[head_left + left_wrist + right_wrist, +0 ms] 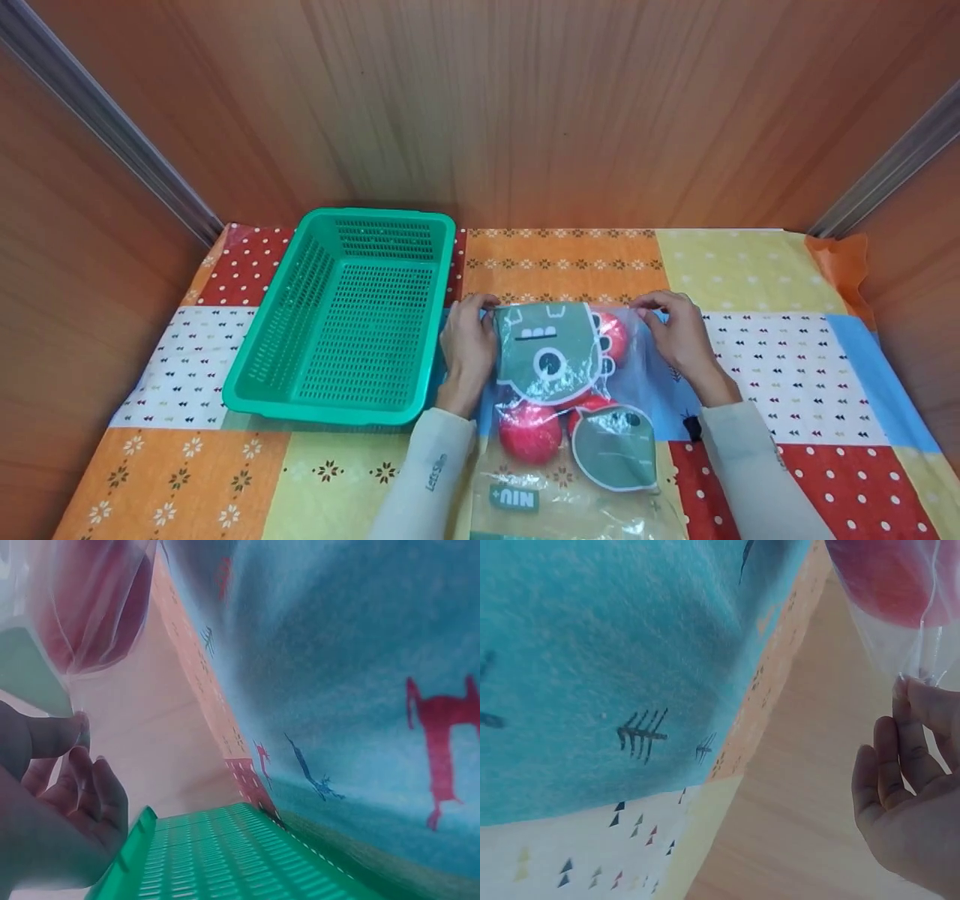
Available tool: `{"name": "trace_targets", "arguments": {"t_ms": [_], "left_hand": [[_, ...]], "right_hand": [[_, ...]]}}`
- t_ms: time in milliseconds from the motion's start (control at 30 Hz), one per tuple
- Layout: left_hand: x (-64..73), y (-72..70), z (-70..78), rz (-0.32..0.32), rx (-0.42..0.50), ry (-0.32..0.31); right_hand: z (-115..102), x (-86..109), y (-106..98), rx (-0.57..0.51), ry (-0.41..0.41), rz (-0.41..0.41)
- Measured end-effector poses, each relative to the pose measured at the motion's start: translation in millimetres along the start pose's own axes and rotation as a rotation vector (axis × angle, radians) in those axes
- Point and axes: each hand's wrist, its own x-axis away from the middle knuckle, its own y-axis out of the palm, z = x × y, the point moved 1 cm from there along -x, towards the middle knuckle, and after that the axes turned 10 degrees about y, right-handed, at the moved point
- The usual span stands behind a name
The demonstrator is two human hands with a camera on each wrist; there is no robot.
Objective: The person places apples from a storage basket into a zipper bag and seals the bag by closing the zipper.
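Note:
A clear plastic bag [577, 517] with green cartoon prints is held in front of the body, its printed lettering upside down in the head view. Inside it show several round red, apple-like things [531, 433]. My left hand [471, 345] pinches the bag's far left corner between thumb and index finger. At the far right corner, my right hand [681, 337] pinches the plastic in the same way, its other fingers loosely bent in the right wrist view. The bag's edge is stretched between both hands, and one red thing [900, 581] hangs close to the right fingertips.
Left of the bag stands a green plastic basket [431, 375] with slotted walls and nothing inside. A patchwork-patterned cloth [780, 375] covers the table. Wood-grain panels [562, 135] enclose it at the back and both sides.

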Motion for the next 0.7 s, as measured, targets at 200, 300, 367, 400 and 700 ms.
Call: {"name": "trace_targets", "arguments": {"t_ms": [200,300,367,400,700], "left_hand": [[-12.8,4.7,-2.0,0.033,0.009,0.009],[-19.2,7.8,-1.6,0.057,-0.012,0.016],[-23.2,9.9,-0.9,0.072,-0.032,0.021],[-24.9,10.7,-0.6,0.076,-0.039,0.020],[-34.1,16.8,-1.0,0.075,-0.036,0.004]], "right_hand": [[-2,-14.8,3,0.010,-0.025,0.013],[-3,-19.8,4,0.012,-0.009,0.012],[-4,-23.6,5,0.014,0.003,0.014],[-4,-25.7,6,0.014,0.006,0.018],[-2,-38.8,12,0.021,0.002,0.028]]}}
